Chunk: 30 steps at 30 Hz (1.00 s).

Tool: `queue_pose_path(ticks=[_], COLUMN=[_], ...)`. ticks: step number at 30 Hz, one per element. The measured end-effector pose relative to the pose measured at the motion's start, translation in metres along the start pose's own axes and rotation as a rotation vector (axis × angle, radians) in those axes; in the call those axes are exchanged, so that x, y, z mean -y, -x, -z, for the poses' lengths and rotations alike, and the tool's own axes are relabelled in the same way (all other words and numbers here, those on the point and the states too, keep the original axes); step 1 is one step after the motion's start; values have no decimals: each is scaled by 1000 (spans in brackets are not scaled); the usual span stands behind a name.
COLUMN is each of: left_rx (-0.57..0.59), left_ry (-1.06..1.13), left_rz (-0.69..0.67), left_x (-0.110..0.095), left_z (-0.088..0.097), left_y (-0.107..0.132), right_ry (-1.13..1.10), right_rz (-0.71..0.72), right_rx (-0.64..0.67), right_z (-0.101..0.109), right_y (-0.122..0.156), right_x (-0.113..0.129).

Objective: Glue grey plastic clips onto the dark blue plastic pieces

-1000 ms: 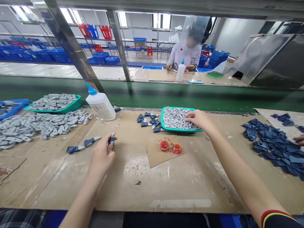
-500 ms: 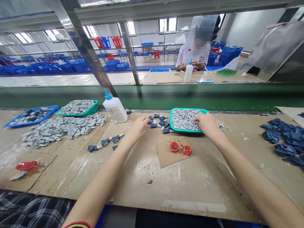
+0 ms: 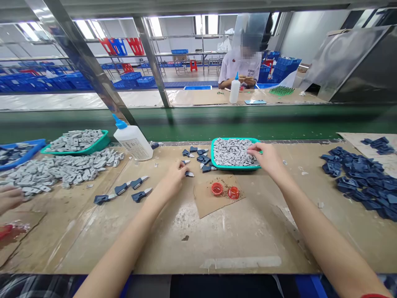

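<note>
Four assembled pieces (image 3: 124, 189) lie finished; left hand (image 3: 173, 179) pinches a blue part (image 3: 188, 174), right hand (image 3: 266, 159), fingers curled, picks in the green tray (image 3: 214, 159); piles remain.

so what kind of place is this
Most likely a factory assembly line: a green conveyor belt runs past the workbench, heaps of identical grey parts lie on it, and stacked blue crates fill the background.

Single head-worn view, looking forward and down across the workbench (image 3: 217, 231), close above it; green conveyor belt (image 3: 217, 122) runs beyond.
</note>
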<state>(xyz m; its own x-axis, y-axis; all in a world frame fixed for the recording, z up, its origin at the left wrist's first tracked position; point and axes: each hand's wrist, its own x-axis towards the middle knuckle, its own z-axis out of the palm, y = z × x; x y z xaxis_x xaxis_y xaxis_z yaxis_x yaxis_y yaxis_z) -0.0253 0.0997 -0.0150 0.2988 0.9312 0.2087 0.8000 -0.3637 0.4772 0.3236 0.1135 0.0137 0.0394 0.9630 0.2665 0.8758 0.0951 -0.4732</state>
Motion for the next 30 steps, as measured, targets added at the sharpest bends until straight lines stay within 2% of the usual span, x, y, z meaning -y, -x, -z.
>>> queue_pose_path(ticks=[3,6,8,10,13,18,22,30], left_rx=[39,20,-31,-107,-235,-441,-443,-436], left_ry=[40,100,246,484,794,1071,1152,1190], left_rz=[-44,-3,69,147,257,464,521,552], left_x=[-6,-17,-26,-36,-49,-67,-81,-90], left_z=[2,7,12,16,11,-12,-16,-18], left_y=[12,22,29,38,57,91,102,100], right_ry=[-331,-686,-805,-879,-910,-914,-883,-855], right_rz=[-58,-169,-258,-363,-484,-502,-499,-475], right_rx=[-13,104,183,212,200,267,290,263], right_z=[6,1,-7,-14,-21,-25,-27,-27], right_y=[32,70,92,106,113,114,116,116], right_x=[5,18,26,30,31,30,31,32])
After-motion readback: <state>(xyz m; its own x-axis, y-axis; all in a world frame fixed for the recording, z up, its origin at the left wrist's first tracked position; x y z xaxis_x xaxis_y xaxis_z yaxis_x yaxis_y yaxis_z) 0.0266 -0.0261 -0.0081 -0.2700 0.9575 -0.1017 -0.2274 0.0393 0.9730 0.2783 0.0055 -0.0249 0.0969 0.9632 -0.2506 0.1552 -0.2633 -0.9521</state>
